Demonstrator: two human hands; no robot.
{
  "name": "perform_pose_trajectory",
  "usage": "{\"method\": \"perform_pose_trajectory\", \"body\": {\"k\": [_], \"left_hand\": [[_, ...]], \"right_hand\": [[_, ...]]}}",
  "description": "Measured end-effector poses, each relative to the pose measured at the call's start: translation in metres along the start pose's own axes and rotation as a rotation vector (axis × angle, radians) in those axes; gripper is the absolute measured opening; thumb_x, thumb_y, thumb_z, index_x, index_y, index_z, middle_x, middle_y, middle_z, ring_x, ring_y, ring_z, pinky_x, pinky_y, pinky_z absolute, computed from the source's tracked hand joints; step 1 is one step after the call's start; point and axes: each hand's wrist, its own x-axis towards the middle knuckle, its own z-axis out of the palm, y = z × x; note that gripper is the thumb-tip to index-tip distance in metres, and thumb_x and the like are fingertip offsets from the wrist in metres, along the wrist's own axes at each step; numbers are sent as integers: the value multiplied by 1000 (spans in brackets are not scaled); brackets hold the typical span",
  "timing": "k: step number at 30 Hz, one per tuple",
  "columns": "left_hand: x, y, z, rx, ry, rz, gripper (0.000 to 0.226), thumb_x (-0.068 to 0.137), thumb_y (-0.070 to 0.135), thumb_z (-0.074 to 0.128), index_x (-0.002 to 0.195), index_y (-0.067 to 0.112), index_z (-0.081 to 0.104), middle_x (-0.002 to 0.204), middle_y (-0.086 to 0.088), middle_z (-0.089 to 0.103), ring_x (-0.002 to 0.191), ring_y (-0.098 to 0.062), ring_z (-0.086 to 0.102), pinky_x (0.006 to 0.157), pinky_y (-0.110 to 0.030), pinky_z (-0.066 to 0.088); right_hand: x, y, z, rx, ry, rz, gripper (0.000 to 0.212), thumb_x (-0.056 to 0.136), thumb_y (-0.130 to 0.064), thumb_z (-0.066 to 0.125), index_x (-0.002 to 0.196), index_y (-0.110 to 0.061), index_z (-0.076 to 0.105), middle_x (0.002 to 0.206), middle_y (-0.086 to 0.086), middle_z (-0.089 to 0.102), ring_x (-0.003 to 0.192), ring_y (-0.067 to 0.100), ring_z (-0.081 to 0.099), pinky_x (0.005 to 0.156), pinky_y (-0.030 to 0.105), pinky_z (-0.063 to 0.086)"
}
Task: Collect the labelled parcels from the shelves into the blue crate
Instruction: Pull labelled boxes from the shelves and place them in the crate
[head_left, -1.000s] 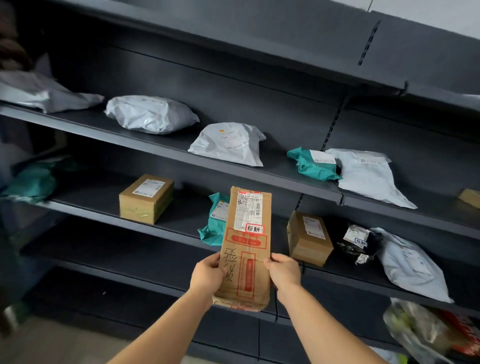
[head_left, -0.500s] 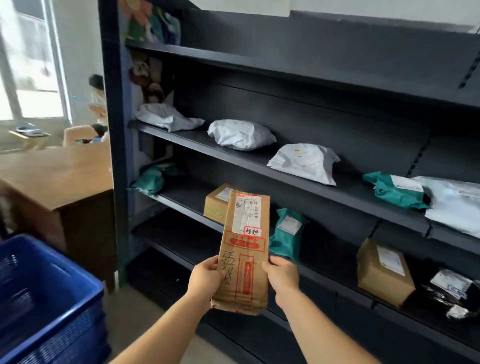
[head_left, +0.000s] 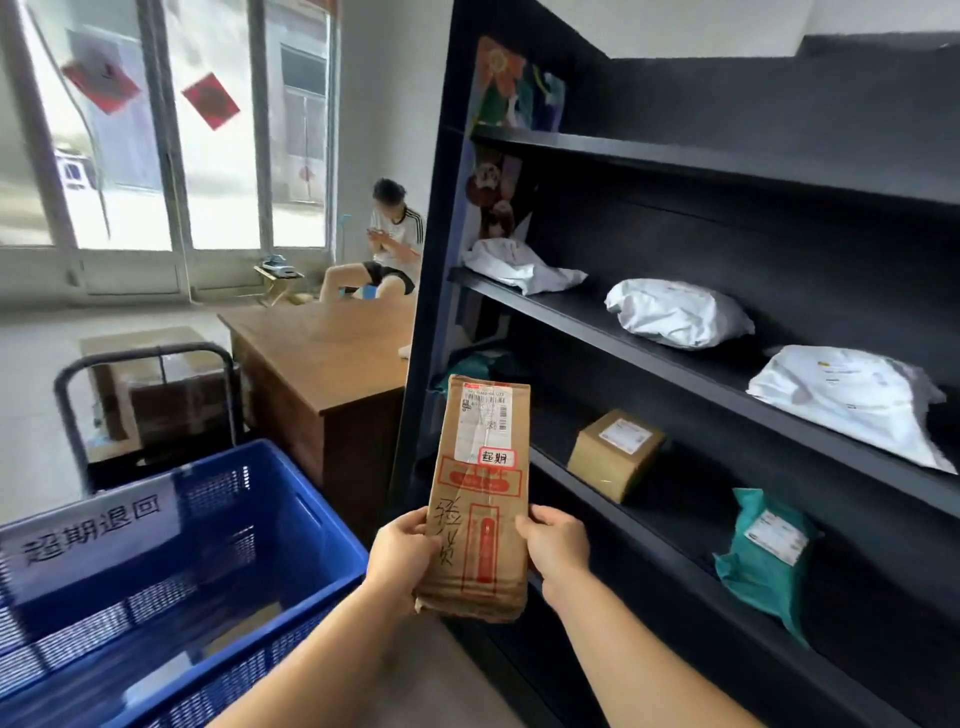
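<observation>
A tall brown paper parcel (head_left: 480, 483) with a white shipping label and a small red-edged sticker stands upright in front of me. My left hand (head_left: 400, 558) grips its lower left edge and my right hand (head_left: 556, 545) grips its lower right edge. The blue crate (head_left: 171, 587), with a white sign on its far wall, sits at lower left, just left of the parcel. On the dark shelves (head_left: 675, 364) to the right lie white bags (head_left: 675, 312), a small brown box (head_left: 615, 452) and a teal bag (head_left: 769, 551).
A wooden desk (head_left: 332, 348) stands behind the crate, beside the shelf's end panel. A black trolley handle (head_left: 140, 364) rises at the left with boxes behind it. A person sits by the windows at the back. The crate's floor holds a flat item I cannot make out.
My view has swung left, away from the shelves toward the crate and the room. Both hands have kept hold of the brown parcel, which now sits beside the crate's right rim.
</observation>
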Motion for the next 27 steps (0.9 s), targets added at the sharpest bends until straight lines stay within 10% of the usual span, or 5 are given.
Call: {"method": "perform_pose_trajectory", "body": {"k": [27], "left_hand": [[101, 26, -277, -166, 427, 15, 13, 93, 19, 57, 100, 14, 67, 89, -10, 74, 80, -24, 73, 71, -40, 61]], "right_hand": [[-2, -65, 323, -111, -361, -101, 26, 87, -13, 66, 112, -9, 70, 99, 3, 71, 89, 18, 66, 82, 32, 55]]}}
